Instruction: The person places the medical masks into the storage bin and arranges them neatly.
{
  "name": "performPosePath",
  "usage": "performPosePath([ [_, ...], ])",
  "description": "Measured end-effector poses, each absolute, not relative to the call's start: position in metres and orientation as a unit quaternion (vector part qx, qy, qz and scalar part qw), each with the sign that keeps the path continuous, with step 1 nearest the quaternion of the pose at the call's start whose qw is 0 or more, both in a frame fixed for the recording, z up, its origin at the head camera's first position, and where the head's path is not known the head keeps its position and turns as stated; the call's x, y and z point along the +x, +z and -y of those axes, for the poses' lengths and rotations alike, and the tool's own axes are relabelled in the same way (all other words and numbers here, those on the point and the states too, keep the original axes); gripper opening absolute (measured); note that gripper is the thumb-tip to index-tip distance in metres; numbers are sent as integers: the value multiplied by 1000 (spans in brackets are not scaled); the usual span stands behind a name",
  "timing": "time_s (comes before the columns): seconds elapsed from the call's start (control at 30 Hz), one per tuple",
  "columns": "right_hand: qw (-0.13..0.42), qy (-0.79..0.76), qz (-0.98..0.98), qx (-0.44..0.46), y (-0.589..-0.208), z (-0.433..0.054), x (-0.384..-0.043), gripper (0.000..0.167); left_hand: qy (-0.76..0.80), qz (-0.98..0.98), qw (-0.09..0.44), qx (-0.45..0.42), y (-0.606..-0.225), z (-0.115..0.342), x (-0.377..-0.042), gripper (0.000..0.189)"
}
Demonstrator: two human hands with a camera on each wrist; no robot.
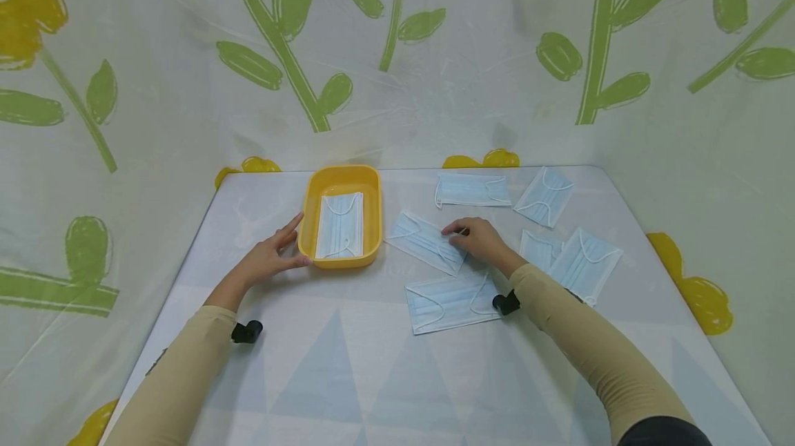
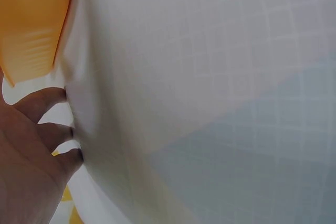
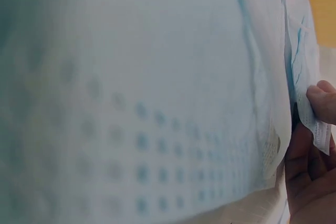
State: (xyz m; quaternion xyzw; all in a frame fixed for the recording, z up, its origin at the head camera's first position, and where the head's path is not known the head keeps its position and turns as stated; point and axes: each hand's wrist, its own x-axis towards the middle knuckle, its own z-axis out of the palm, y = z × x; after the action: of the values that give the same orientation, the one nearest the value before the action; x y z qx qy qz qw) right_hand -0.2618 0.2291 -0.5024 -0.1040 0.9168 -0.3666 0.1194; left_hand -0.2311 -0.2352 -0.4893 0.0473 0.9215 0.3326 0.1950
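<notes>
On the left of the table, a yellow plastic box [image 1: 344, 263] holds light blue face masks [image 1: 339, 226] lying flat inside. My left hand [image 1: 266, 259] rests at the box's left side, its fingers spread along the wall and its thumb by the near corner. To the right of the box, my right hand [image 1: 483, 242] pinches the right edge of a face mask [image 1: 422, 239] between thumb and fingers. In the right wrist view, that mask's edge [image 3: 304, 66] sits between them. Just below it lies another mask [image 1: 444, 311], partly behind the right forearm.
At the back right lie a flat mask [image 1: 473, 189] and a tilted one [image 1: 544, 196]. Two more overlap further right, a mostly covered mask [image 1: 537, 249] under a fuller one [image 1: 586, 263]. A leaf-patterned curtain [image 1: 435, 101] rises behind the table.
</notes>
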Motion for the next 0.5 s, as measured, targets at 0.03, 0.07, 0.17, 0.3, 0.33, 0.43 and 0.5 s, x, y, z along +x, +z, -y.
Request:
performPosePath([
  [0.03,118,-371,-915,-102,-503,-229,-262,19,333,-922,195,47,-489,235,-231,111],
  [0.07,117,-376,-914,-100,-503,-230,-261,19,332,-922,194,47,-489,235,-231,111],
  [0.17,113,-385,-911,-98,-504,-230,-261,19,332,-922,193,46,-488,234,-231,111],
  [0.3,112,-397,-906,-94,-506,-231,-262,20,332,-922,193,46,-488,235,-231,110],
  [0.33,112,-399,-905,-93,-507,-231,-262,20,331,-923,193,46,-489,235,-231,110],
  [0.43,114,-407,-902,-85,-509,-231,-263,20,328,-924,191,47,-490,235,-231,109],
  [0.5,115,-412,-901,-79,-509,-230,-263,20,327,-924,191,48,-490,235,-231,109],
])
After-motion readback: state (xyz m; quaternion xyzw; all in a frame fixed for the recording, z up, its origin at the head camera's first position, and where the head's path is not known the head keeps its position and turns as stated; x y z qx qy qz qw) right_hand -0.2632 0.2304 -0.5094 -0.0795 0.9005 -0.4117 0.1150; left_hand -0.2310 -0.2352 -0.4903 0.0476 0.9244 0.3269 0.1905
